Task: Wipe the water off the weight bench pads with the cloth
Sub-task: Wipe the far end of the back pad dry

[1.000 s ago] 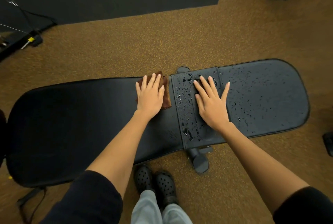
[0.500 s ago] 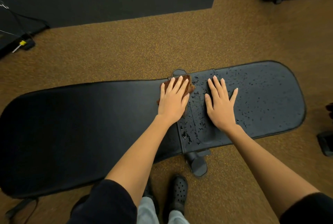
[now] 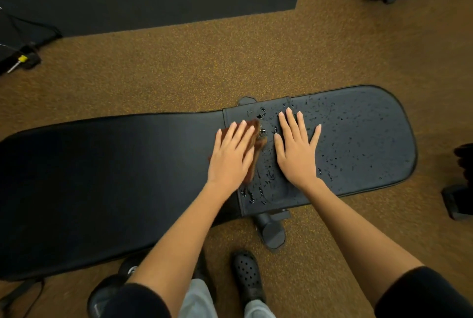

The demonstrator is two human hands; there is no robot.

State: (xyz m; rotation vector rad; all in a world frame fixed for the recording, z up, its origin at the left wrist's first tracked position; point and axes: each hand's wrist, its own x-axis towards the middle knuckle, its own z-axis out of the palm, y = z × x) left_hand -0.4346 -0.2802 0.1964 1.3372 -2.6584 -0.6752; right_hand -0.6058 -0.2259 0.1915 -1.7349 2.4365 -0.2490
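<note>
Left hand [image 3: 231, 155] presses flat, grip wide, on crumpled brown cloth [image 3: 257, 142]; right hand [image 3: 297, 150], grip wide, rests flat on wet black padded table [image 3: 358, 138].

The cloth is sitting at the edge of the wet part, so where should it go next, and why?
Probably slide the cloth rightward under the left hand, across the droplets on the seat pad. The long pad looks dry. The right hand lies flat in the path and should lift.
</note>
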